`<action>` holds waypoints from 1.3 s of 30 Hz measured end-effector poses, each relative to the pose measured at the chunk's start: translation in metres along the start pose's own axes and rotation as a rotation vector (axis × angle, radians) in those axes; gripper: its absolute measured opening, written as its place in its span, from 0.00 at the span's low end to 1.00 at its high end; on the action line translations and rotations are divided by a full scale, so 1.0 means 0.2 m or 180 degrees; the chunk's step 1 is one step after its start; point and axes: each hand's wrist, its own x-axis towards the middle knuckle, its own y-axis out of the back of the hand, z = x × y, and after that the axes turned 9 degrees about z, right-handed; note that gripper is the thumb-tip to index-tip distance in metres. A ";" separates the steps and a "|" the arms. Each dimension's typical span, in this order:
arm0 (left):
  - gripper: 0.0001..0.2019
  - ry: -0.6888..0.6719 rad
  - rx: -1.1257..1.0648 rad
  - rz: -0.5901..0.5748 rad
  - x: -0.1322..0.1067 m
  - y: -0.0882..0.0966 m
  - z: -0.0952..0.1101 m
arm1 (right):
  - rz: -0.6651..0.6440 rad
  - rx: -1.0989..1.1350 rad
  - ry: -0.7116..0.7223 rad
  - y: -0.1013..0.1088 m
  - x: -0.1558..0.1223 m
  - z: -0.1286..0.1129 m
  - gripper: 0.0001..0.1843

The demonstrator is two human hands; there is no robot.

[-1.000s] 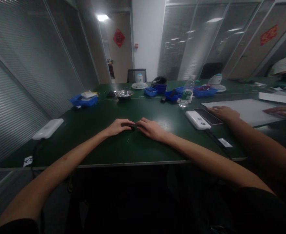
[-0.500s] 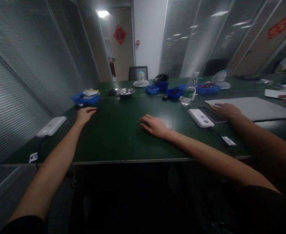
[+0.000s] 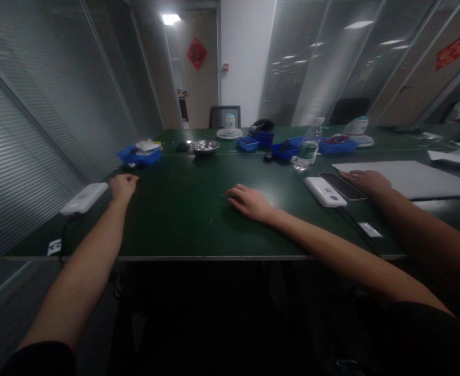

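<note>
My left hand (image 3: 123,185) is closed in a fist on the dark green table (image 3: 183,219), at its left side. It sits just right of a white power bank (image 3: 84,197) and in front of a blue bin (image 3: 139,155). Whatever is inside the fist is hidden. My right hand (image 3: 250,201) lies palm down near the table's middle, fingers stretched out to the left and resting on the surface. A tiny dark speck sits at its fingertips, too small to name.
A co-worker's hand (image 3: 367,180) rests on a dark phone (image 3: 341,186) beside a second white power bank (image 3: 323,191). A white board (image 3: 413,177) lies at the right. Further back stand a water bottle (image 3: 307,150), a metal bowl (image 3: 204,145), several blue bins and small fans.
My hands were together over a small dark thing. The left hand reached out towards the blue bin, then pulled back a little and closed into a fist. The right hand stayed put.
</note>
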 end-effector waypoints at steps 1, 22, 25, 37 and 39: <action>0.12 0.0040 -0.0017 -0.0018 0.01 0.00 -0.01 | -0.0006 -0.0003 -0.0004 0.00 0.00 0.00 0.17; 0.15 -0.1955 -0.0157 -0.0995 -0.18 -0.09 0.32 | -0.0019 -0.0051 0.0078 0.00 -0.01 0.01 0.16; 0.13 -0.2463 -0.0998 -0.1397 -0.33 -0.12 0.49 | -0.0006 -0.0042 0.0099 -0.01 -0.01 0.02 0.16; 0.11 -0.2947 -0.2192 -0.2345 -0.75 -0.10 0.81 | -0.0070 -0.0040 0.0335 -0.01 -0.01 0.01 0.17; 0.11 -0.2934 -0.2222 -0.2396 -0.75 -0.10 0.81 | -0.0084 -0.0019 0.0343 -0.01 -0.01 0.01 0.17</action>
